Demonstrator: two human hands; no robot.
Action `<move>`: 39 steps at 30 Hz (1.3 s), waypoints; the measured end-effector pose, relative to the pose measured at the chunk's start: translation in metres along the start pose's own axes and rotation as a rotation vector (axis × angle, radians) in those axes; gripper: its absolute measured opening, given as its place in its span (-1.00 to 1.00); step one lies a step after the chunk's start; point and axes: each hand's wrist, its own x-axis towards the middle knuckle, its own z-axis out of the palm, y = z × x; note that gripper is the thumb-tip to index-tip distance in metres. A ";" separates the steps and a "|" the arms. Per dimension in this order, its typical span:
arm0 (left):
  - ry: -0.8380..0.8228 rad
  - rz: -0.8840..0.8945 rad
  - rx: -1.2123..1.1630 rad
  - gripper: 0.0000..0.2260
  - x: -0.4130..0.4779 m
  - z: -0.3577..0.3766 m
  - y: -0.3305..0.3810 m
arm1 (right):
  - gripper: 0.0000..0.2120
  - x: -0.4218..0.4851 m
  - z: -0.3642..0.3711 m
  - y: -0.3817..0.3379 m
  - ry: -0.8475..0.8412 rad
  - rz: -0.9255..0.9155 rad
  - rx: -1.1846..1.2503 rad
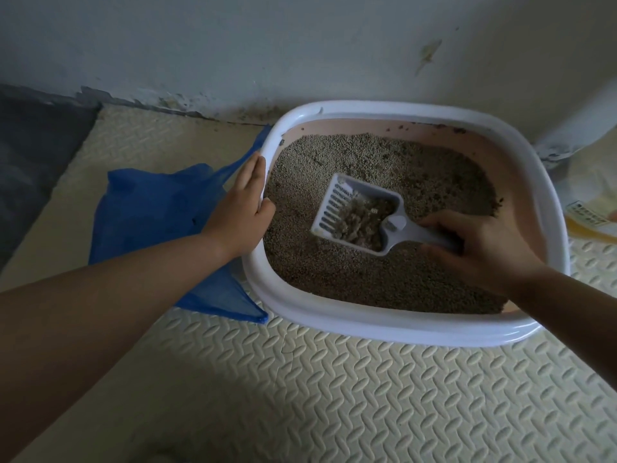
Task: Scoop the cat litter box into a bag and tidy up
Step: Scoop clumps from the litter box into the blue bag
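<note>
The handle of a white slotted litter scoop point(357, 212) is gripped by the right hand point(484, 252), with the fingers curled round it. The scoop's head is held out to the left of that hand, between the two hands, with the slotted end turned away from the person. A clump of grey-brown litter point(364, 220) is carried in the pan, heaped towards the handle end. Whether the scoop rests on the litter bed or is held just above it cannot be told.

The left hand point(242, 208) is laid flat on the left rim of the litter box point(400, 329), with the fingers straight along the rim and the thumb set over its inner edge; nothing is clasped in it. The box, white-rimmed and pink inside, is filled with fine grey-brown litter point(334, 282) that spreads beneath and around the right hand.

A blue plastic bag point(150, 208) is spread on the floor just left of the left hand and under the left forearm, touching the outside of the box. Everything is set on a cream foam floor mat point(334, 396) with a raised pattern. Beyond both hands a scuffed pale wall point(300, 45) is seen, and to the right of the right hand, outside the box, a yellow package point(589, 222) is partly visible.
</note>
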 end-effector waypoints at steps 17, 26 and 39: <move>-0.008 0.014 -0.010 -0.45 0.001 0.000 -0.002 | -0.58 0.004 0.005 0.006 0.061 -0.188 -0.146; -0.054 0.013 0.016 -0.45 0.004 -0.004 -0.001 | -0.58 0.010 0.004 -0.001 0.073 -0.138 -0.179; 0.041 0.096 0.206 -0.42 -0.048 -0.053 -0.055 | -0.60 0.034 0.009 -0.037 0.031 -0.154 -0.080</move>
